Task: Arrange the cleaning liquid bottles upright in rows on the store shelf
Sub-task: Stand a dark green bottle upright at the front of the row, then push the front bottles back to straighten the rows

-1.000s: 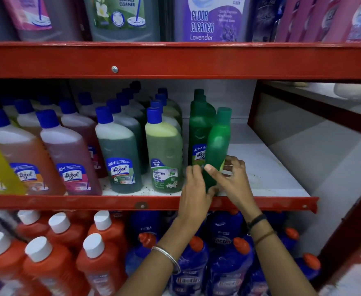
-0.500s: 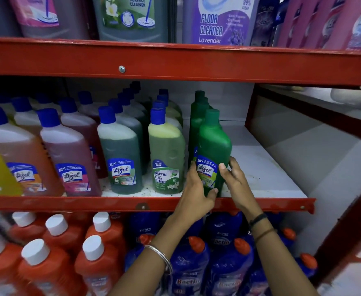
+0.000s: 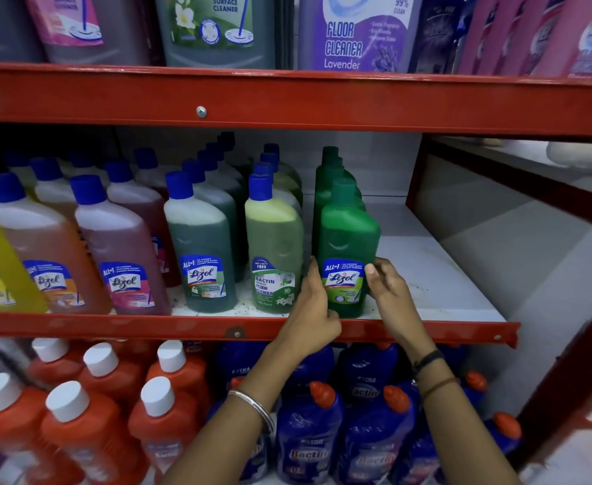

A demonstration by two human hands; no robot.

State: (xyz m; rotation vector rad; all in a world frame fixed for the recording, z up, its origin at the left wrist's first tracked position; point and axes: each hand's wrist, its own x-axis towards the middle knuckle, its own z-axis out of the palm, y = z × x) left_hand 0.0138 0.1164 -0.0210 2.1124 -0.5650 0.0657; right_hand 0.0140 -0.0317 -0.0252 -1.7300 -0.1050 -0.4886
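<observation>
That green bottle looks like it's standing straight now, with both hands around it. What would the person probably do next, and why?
Probably let go. The green Lizol bottle stands upright at the front edge of the middle shelf, label facing out, in line with the green bottles behind it. The left hand and right hand only flank its lower part, so little seems left to adjust; bare shelf to the right could take another row.

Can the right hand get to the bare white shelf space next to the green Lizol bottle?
Probably yes. The right hand rests at the green Lizol bottle, and the white shelf beside it is bare, with nothing between.
</observation>
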